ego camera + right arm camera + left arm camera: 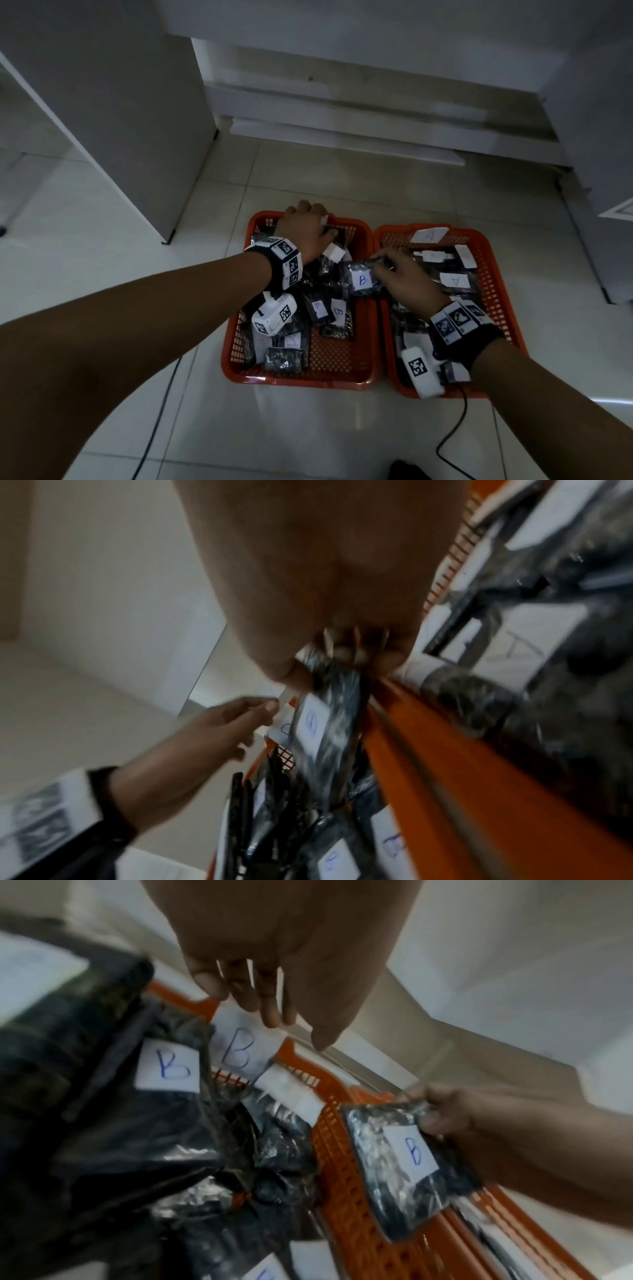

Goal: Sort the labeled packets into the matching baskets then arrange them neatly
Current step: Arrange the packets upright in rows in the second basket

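Observation:
Two orange baskets stand side by side on the floor. The left basket (298,377) holds dark packets labelled B, and the right basket (493,274) holds packets labelled A. My right hand (404,277) pinches a dark packet with a white B label (361,281) by its top edge, above the rims where the baskets meet. The same B packet (411,1156) hangs tilted from my right hand (445,1115). At the left basket's far rim, my left hand (308,219) pinches the white B label card (240,1045) with its fingertips (274,1018).
A white A card (430,234) leans on the right basket's far rim. A grey cabinet panel (137,137) stands to the left and low shelves (342,113) lie behind the baskets. A black cable (455,431) trails over the tiled floor near me.

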Tool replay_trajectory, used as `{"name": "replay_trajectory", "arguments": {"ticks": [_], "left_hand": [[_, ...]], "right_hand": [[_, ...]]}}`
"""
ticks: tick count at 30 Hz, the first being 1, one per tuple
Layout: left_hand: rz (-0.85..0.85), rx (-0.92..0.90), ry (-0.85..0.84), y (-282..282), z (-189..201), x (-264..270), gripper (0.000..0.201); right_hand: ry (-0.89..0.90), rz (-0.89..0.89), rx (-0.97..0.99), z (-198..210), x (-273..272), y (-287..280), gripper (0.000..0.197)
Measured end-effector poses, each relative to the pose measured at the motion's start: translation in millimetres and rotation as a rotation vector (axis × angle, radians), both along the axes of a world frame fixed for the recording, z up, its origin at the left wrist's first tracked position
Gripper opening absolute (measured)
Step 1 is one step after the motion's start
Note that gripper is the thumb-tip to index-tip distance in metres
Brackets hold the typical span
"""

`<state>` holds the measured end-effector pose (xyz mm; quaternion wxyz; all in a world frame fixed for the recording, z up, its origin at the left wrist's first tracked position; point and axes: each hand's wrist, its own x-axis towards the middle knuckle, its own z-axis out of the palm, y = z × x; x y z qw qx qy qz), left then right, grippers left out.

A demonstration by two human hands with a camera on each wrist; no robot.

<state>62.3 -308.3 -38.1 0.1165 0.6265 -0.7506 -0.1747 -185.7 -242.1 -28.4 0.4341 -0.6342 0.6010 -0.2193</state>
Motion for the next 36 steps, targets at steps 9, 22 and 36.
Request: {"name": "replay_trajectory", "arguments": {"ticks": [9, 22, 36], "left_hand": [[-0.693, 0.198, -0.229, 55, 10, 28, 0.039], [-0.740, 0.260, -0.357, 59, 12, 21, 0.052], [-0.681, 0.230, -0.223, 59, 20, 30, 0.033]], "right_hand": [[0.170, 0.441, 0.370, 29, 17, 9, 0.030], [0.754, 0.717, -0.041, -12, 51, 61, 0.018], [0.880, 0.789, -0.418, -24, 60, 74, 0.018]]}}
